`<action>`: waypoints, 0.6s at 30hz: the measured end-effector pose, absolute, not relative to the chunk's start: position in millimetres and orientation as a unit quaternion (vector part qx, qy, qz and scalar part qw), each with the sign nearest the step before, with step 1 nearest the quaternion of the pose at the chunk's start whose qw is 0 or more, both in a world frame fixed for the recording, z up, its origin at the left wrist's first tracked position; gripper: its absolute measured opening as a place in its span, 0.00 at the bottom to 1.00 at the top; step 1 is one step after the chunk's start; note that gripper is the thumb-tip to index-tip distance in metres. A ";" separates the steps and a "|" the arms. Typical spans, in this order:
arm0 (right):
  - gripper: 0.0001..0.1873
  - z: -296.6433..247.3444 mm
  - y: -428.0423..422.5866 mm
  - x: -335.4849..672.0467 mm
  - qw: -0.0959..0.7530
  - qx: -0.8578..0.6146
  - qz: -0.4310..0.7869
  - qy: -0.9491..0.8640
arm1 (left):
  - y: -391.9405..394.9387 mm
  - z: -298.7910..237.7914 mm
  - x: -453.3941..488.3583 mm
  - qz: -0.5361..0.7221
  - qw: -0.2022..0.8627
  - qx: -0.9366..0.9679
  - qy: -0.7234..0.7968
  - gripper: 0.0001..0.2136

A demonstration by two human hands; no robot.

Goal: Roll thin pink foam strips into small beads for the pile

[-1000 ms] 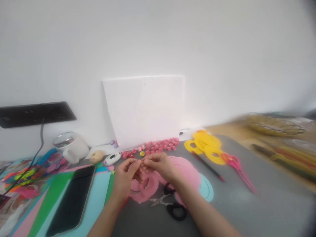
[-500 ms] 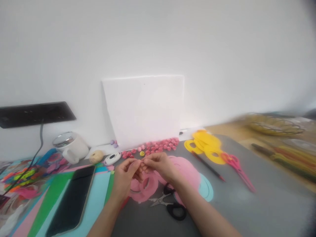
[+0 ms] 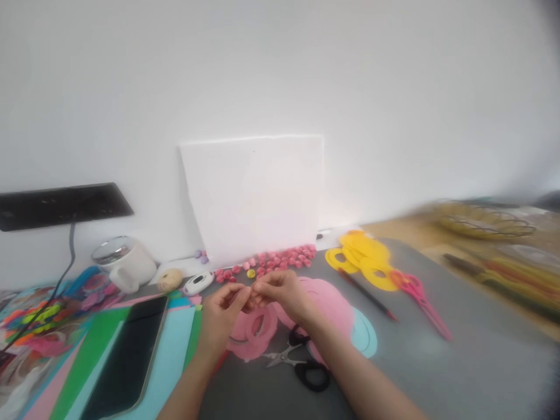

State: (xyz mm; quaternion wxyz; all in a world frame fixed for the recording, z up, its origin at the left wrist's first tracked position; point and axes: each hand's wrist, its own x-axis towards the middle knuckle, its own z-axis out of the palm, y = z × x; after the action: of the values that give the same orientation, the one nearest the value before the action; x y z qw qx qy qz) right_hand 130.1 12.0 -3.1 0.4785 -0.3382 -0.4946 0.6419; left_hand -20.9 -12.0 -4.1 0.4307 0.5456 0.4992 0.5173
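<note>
My left hand (image 3: pixel 223 312) and my right hand (image 3: pixel 282 294) meet at the fingertips above the grey mat. Both are closed in a pinch, and what sits between the fingers is too small and blurred to name. Pink paper cut-outs with curved cuts (image 3: pixel 258 333) show just below the fingers; whether any strip of them reaches the hands I cannot tell. Black-handled scissors (image 3: pixel 312 376) lie partly under my right wrist. A pink paper circle (image 3: pixel 335 300) rests beside my right forearm, over light blue paper (image 3: pixel 366 335).
Small rolled pink paper pieces (image 3: pixel 284 256) lie before a white board (image 3: pixel 258 198) leaning on the wall. To the right are yellow paper rings (image 3: pixel 363 256), a pencil (image 3: pixel 370 294) and pink scissors (image 3: pixel 422 300). Leftward sit a phone (image 3: pixel 126 356), coloured sheets (image 3: pixel 175 350) and a white mug (image 3: pixel 131 265).
The fingers have shifted slightly against each other, still pinched together. The whole view has moved a little; the things on the table stay where they were.
</note>
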 end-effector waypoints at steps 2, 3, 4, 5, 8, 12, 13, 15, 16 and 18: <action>0.13 -2.5 12.3 130.1 0.489 -0.348 0.635 -0.487 | -12.4 -4.1 -21.4 0.510 0.414 0.559 0.506 0.10; 0.13 -2.5 12.5 130.1 0.494 -0.352 0.632 -0.482 | -12.8 -4.1 -21.6 0.507 0.406 0.566 0.508 0.10; 0.13 -2.8 12.8 130.1 0.499 -0.356 0.629 -0.479 | -13.3 -4.0 -21.6 0.505 0.399 0.571 0.509 0.10; 0.12 -3.1 13.0 130.1 0.504 -0.357 0.626 -0.476 | -13.8 -3.8 -21.5 0.505 0.391 0.576 0.510 0.09; 0.12 -4.2 13.6 130.5 0.510 -0.348 0.624 -0.478 | -15.9 -2.3 -20.2 0.511 0.363 0.586 0.513 0.09; 0.11 -5.6 14.9 131.6 0.511 -0.328 0.628 -0.487 | -18.4 1.6 -18.2 0.527 0.344 0.587 0.510 0.08; 0.11 -5.9 15.4 132.1 0.515 -0.325 0.626 -0.487 | -18.9 2.7 -18.1 0.534 0.344 0.582 0.507 0.08; 0.12 -6.2 16.2 133.3 0.529 -0.325 0.616 -0.485 | -19.3 4.4 -18.8 0.559 0.346 0.563 0.501 0.08; 0.12 -6.0 16.4 133.9 0.537 -0.326 0.609 -0.484 | -19.1 5.2 -19.6 0.576 0.348 0.547 0.497 0.07; 0.10 -4.9 16.2 135.3 0.550 -0.328 0.595 -0.486 | -17.8 6.5 -21.7 0.615 0.370 0.504 0.480 0.06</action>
State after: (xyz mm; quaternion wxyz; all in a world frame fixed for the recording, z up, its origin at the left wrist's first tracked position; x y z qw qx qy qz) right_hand 135.3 16.2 -4.9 0.5496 -0.3280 -0.4859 0.5952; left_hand -21.7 -17.8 6.5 0.3701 0.5040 0.4805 0.6149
